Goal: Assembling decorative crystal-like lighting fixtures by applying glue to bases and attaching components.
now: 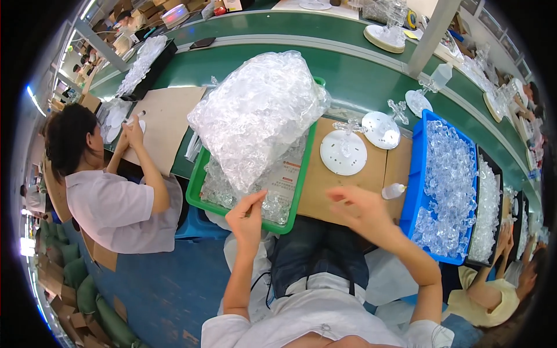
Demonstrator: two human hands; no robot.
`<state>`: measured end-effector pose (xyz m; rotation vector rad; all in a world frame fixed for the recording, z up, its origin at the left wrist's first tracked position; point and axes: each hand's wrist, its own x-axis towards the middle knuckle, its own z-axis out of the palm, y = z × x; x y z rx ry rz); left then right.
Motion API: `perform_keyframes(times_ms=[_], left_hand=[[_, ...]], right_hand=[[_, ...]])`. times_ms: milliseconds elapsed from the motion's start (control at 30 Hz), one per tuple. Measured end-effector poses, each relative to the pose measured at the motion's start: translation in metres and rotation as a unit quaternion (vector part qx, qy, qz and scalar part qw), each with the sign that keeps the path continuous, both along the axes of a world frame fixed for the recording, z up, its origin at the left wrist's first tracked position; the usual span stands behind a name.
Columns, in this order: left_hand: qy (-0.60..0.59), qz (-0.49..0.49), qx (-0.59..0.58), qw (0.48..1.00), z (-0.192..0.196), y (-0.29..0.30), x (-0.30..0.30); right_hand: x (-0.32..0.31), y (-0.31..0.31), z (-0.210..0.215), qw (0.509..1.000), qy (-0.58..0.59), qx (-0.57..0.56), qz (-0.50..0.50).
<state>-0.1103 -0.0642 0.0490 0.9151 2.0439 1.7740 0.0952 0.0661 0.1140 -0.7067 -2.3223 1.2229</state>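
My left hand [246,218] is held over the near edge of a green tray [299,194], fingertips pinched together. Whatever may be between them is too small to make out. Small clear plastic pieces [277,207] lie in that tray, and a big clear bag [261,110] full of such pieces rests on top, its lower tip close to my left fingers. My right hand [362,213] hovers above the brown cardboard [310,200], fingers loosely apart with nothing visible in them. Beyond it are two white round discs [343,159] with clear plastic parts standing on them.
A small white bottle [394,191] lies on the cardboard's right side. Next to it stands a blue bin [413,185] heaped with clear pieces, then a black bin [486,209]. A co-worker [113,185] sits at left; another person [487,298] is at lower right. A metal post [432,37] rises behind.
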Motion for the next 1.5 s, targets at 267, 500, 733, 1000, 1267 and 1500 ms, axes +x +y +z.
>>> perform_keyframes(times_ms=[267,500,733,1000,1267,1500], left_hand=[[-0.314,-0.021,0.205,0.927,0.017,0.016,0.030],[-0.150,-0.112,0.125,0.974,0.000,0.039,0.079],[0.226,-0.200,0.085,0.950,-0.031,0.087,0.114],[0.361,-0.084,-0.168,0.913,-0.080,0.188,0.079],[0.206,-0.106,-0.167,0.958,-0.082,0.187,0.079],[-0.430,-0.180,0.033,0.884,-0.071,0.150,0.076]], right_hand=[[-0.061,-0.017,-0.038,0.988,0.155,0.002,0.005],[-0.017,0.008,-0.031,0.963,0.164,0.211,0.032],[0.017,0.026,-0.071,0.912,0.165,-0.318,-0.199],[-0.028,0.075,-0.143,0.874,0.310,-0.201,-0.316],[-0.011,0.076,-0.149,0.877,0.246,-0.178,-0.372],[0.008,0.064,-0.127,0.883,0.035,0.210,-0.418]])
